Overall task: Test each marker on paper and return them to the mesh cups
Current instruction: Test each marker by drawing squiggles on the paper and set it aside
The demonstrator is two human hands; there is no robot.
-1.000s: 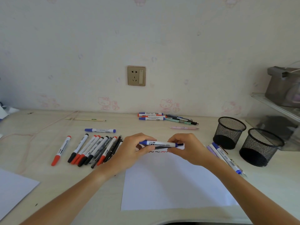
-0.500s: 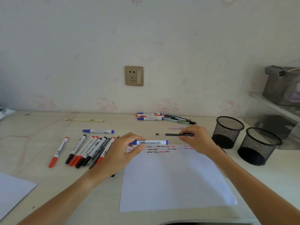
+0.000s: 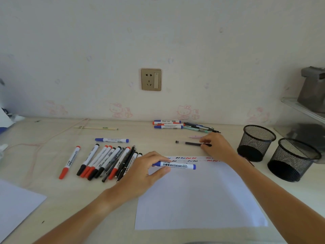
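Note:
My left hand (image 3: 144, 170) grips a capped blue whiteboard marker (image 3: 177, 166) by its left end and holds it level over the top of the white paper (image 3: 198, 199). Red, blue and black squiggles run along the paper's top edge. My right hand (image 3: 217, 147) is beyond the paper, its fingertips pinched on the right end of a thin black pen (image 3: 189, 143) that lies almost flat at the desk. Two black mesh cups (image 3: 255, 136) (image 3: 297, 155) stand to the right of that hand.
A row of several red and black markers (image 3: 105, 161) lies left of the paper, with one blue marker (image 3: 112, 140) behind it. More markers and pens (image 3: 168, 124) lie by the wall, and a pink pen (image 3: 195, 137) near my right hand. Another sheet (image 3: 15, 206) sits front left.
Both hands were on the blue marker. My right hand let go, moved back and right, and now grips the thin black pen. My left hand kept the blue marker.

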